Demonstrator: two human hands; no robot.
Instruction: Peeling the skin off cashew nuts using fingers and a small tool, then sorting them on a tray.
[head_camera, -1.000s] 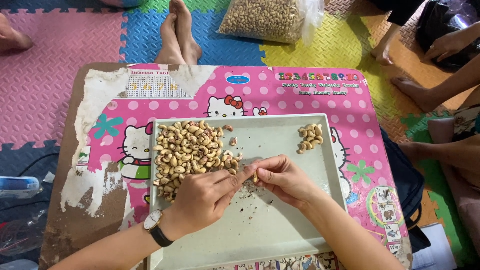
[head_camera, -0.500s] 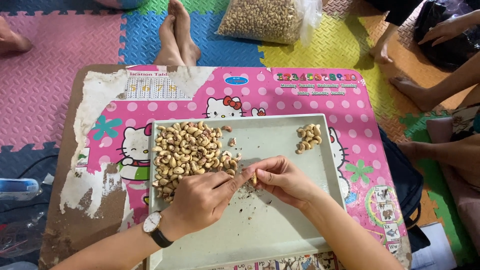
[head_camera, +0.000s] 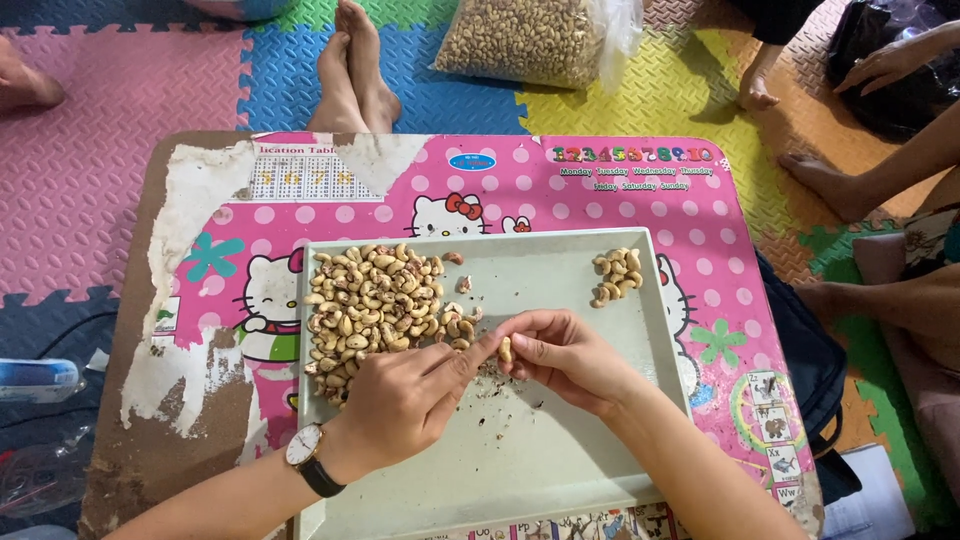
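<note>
A pale grey tray (head_camera: 590, 440) lies on a small pink cartoon-printed table (head_camera: 600, 200). A large heap of unpeeled cashew nuts (head_camera: 375, 305) fills the tray's left side, and a small pile of pale peeled nuts (head_camera: 616, 274) sits at its upper right. My right hand (head_camera: 560, 355) pinches a single cashew nut (head_camera: 505, 349) over the tray's middle. My left hand (head_camera: 405, 400), with a wristwatch, touches that nut with its fingertips. Brown skin flakes (head_camera: 500, 385) lie under the hands.
A clear bag of nuts (head_camera: 525, 40) rests on the coloured foam mats beyond the table. Bare feet of another person (head_camera: 355, 70) are at the far edge. Other people's hands and legs (head_camera: 880, 150) are at the right. A dark bag (head_camera: 800, 360) sits beside the table.
Both hands stay over the tray's middle with the nut between them; the fingers shifted only slightly.
</note>
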